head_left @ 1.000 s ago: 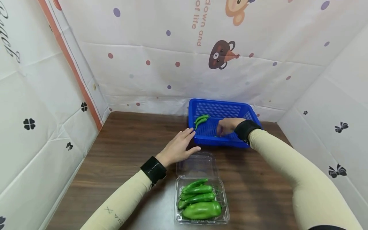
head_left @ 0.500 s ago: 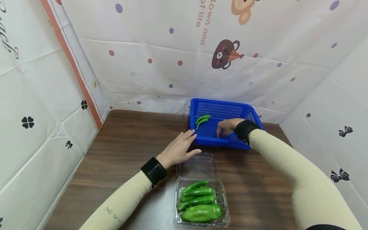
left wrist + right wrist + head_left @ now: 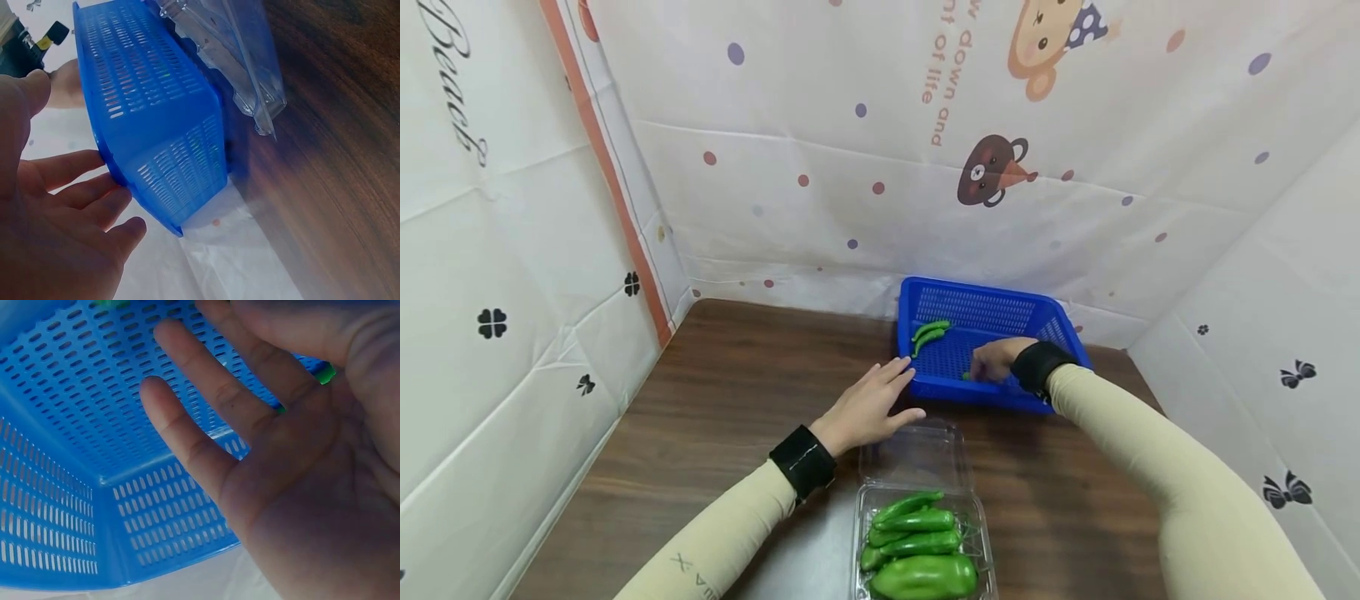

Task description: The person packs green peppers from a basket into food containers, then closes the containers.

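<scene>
My left hand (image 3: pixel 865 408) lies with straight fingers against the left front corner of the blue basket (image 3: pixel 940 389). In the left wrist view, its fingertips touch the rim. My right hand (image 3: pixel 995 360) reaches down inside the basket. A bit of green (image 3: pixel 966 376) shows beside its fingertips. In the right wrist view, several fingers (image 3: pixel 187 431) extend loosely and green pieces (image 3: pixel 325 374) peek out behind them; the top edge cuts off the thumb tip, so any pinch is hidden. Two slim green chili peppers (image 3: pixel 930 335) lie at the basket's left end.
A clear plastic clamshell (image 3: pixel 983 542) stands in front of the basket, its lid (image 3: pixel 917 454) folded back toward it. Several green peppers (image 3: pixel 925 575) lie inside. The wooden table (image 3: pixel 760 367) meets printed cloth walls (image 3: pixel 820 150) at the back and sides.
The head view has tilted, so everything sits lower in it. My left hand stays at the basket corner. My right hand stays inside the basket, and green shows again beside its fingertips.
</scene>
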A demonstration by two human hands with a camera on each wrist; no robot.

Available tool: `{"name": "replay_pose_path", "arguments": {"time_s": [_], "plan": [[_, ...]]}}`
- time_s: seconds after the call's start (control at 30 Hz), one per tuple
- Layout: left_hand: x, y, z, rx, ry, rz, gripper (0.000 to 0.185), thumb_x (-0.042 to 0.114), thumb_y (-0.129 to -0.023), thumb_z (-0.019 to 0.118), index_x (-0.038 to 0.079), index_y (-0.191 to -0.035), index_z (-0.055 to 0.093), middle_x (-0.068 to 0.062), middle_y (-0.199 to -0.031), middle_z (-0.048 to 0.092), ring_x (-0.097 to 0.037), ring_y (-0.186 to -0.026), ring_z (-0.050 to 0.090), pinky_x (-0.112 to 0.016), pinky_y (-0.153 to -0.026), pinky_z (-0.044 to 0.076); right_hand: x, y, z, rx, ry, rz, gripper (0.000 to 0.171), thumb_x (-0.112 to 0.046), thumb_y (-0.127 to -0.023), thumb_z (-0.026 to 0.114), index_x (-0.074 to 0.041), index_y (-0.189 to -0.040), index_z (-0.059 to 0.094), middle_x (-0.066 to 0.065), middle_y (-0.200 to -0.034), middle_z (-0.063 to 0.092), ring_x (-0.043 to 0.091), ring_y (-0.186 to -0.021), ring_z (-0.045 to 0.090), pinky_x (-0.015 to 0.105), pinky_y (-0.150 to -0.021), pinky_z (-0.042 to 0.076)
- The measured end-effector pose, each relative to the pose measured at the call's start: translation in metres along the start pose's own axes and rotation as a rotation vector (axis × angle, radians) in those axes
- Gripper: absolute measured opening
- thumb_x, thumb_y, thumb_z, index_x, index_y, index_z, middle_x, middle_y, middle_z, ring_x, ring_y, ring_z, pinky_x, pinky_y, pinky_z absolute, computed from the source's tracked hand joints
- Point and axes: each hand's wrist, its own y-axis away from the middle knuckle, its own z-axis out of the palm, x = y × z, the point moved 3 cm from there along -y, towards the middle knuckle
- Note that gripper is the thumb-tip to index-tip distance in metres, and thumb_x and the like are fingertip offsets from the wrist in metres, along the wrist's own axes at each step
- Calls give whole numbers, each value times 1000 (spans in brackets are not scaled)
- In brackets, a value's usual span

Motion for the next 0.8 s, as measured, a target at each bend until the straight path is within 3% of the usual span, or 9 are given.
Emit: {"name": "replay_pose_path", "arguments": {"time_s": [0.07, 0.13, 0.3, 0.43, 0.67, 0.8], "plan": [[0, 1, 1, 0, 1, 1, 71, 48, -103, 60, -2, -152, 46, -19, -162, 36, -31, -151, 34, -48, -125, 22, 0, 0, 2, 0, 6, -34, 51, 16, -94, 50, -13, -127, 74, -3, -101, 67, 13, -89, 56, 29, -81, 53], [1, 1, 2, 0, 4, 1, 71, 47, -103, 60, -2, -152, 46, -19, -162, 36, -31, -151, 34, -49, -125, 23, 1, -2, 4, 1, 6, -51, 50, 16, -94, 50, -12, -127, 74, -2, -102, 69, 12, -89, 58, 29, -80, 54], [1, 1, 1, 4, 8, -8, 70, 47, -103, 60, -2, -152, 46, -19, -162, 36, -30, -151, 34, -49, -125, 23, 5, -6, 4, 17, 30, -53, 46, 13, -96, 52, -14, -127, 75, 4, -123, 71, 20, -113, 64, 37, -92, 58], [2, 1, 1, 5, 4, -10, 70, 46, -103, 60, -2, -152, 46, -19, -162, 36, -30, -150, 35, -49, -125, 23, 7, -9, 5, 14, 13, -49, 52, 16, -93, 50, -13, -129, 73, 7, -128, 70, 24, -119, 64, 39, -95, 57], [4, 1, 0, 8, 11, -7, 70, 46, -103, 60, -2, -152, 46, -19, -162, 36, -31, -150, 35, -51, -124, 25, 7, -9, 7, 8, 12, -50, 59, 20, -87, 49, -13, -130, 72, 8, -128, 70, 24, -118, 65, 38, -94, 58], [4, 2, 2, 7, -1, -10, 71, 47, -103, 60, -2, -152, 46, -19, -163, 35, -31, -151, 34, -52, -124, 25, 6, -6, 6, 58, 25, -68, 52, 18, -88, 53, -15, -122, 76, 6, -124, 71, 24, -113, 67, 39, -91, 59]]}}
